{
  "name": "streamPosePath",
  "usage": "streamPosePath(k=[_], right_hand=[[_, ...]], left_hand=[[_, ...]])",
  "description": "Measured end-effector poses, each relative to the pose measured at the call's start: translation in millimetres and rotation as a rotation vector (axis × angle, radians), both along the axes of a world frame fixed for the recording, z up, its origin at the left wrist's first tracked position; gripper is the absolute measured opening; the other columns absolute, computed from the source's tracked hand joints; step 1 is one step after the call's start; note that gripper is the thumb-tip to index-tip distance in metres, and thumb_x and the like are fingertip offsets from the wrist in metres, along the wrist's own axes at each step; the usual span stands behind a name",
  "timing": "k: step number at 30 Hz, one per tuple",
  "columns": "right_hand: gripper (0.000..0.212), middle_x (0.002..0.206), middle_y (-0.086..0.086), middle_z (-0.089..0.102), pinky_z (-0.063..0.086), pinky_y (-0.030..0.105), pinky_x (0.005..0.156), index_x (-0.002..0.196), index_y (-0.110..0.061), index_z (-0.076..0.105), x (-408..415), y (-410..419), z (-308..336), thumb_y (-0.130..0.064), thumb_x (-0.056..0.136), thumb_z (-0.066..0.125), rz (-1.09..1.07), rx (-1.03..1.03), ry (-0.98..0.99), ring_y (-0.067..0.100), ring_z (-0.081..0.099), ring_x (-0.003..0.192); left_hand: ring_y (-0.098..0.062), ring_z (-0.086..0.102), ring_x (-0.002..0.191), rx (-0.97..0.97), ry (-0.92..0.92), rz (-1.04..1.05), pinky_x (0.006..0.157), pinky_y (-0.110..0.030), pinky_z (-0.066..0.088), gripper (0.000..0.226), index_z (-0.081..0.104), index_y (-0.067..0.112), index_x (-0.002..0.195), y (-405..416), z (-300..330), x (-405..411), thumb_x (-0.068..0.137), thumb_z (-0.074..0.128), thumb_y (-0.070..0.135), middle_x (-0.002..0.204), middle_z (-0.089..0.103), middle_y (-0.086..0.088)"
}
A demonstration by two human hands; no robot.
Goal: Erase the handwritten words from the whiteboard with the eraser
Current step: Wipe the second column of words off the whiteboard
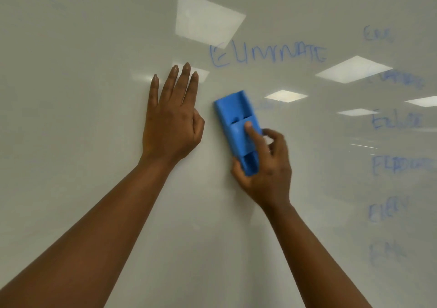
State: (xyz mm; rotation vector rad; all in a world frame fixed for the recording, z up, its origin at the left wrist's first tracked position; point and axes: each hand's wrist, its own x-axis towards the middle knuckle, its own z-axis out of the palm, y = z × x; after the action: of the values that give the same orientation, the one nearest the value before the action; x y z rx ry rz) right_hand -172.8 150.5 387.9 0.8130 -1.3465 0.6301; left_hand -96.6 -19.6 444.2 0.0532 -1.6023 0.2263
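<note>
— Where did the hands lie on the glossy white wall-mounted whiteboard (82, 47)?
— The left hand (171, 118) lay flat against it, left of centre, fingers straight and pointing up. The right hand (264, 163) was just to its right and a little lower, gripping the lower end of the blue plastic block eraser (236, 123), which lay against the board between the two hands.
— And the writing?
— The blue handwritten word "ELIMINATE" (268, 54) stood above the eraser and to its right. A column of blurred blue handwritten words (397, 120) ran down the board's right side, well apart from both hands.
</note>
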Motion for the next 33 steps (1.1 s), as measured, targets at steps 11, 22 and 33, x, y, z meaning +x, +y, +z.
streamPosePath(k=[11, 22, 33], right_hand=[[0.066, 0.112, 0.019, 0.048, 0.047, 0.031, 0.067, 0.134, -0.016, 0.045, -23, 33, 11, -0.021, 0.074, 0.071, 0.014, -0.417, -0.233, 0.028, 0.051, 0.095], [0.065, 0.116, 0.014, 0.048, 0.045, 0.022, 0.067, 0.131, -0.016, 0.045, -6, 2, -5, -0.031, 0.072, 0.067, -0.018, 0.009, 0.003, 0.022, 0.052, 0.085], [0.065, 0.111, 0.019, 0.049, 0.042, 0.026, 0.069, 0.134, -0.014, 0.045, -20, 21, 10, -0.020, 0.075, 0.070, 0.028, -0.432, -0.208, 0.026, 0.050, 0.095]], left_hand=[[-0.028, 0.019, 0.143, 0.003, -0.002, -0.011, 0.117, -0.048, 0.009, 0.060, 0.030, 0.004, 0.144, 0, -1, 1, 0.086, 0.036, 0.015, 0.153, 0.024, -0.013], [-0.029, 0.018, 0.143, 0.000, -0.013, -0.003, 0.117, -0.049, 0.009, 0.061, 0.030, 0.004, 0.144, 0, -1, 2, 0.085, 0.029, 0.019, 0.153, 0.024, -0.014], [-0.029, 0.020, 0.142, 0.002, -0.002, -0.008, 0.116, -0.049, 0.010, 0.061, 0.031, 0.003, 0.144, 1, -1, 1, 0.084, 0.035, 0.014, 0.153, 0.025, -0.014]])
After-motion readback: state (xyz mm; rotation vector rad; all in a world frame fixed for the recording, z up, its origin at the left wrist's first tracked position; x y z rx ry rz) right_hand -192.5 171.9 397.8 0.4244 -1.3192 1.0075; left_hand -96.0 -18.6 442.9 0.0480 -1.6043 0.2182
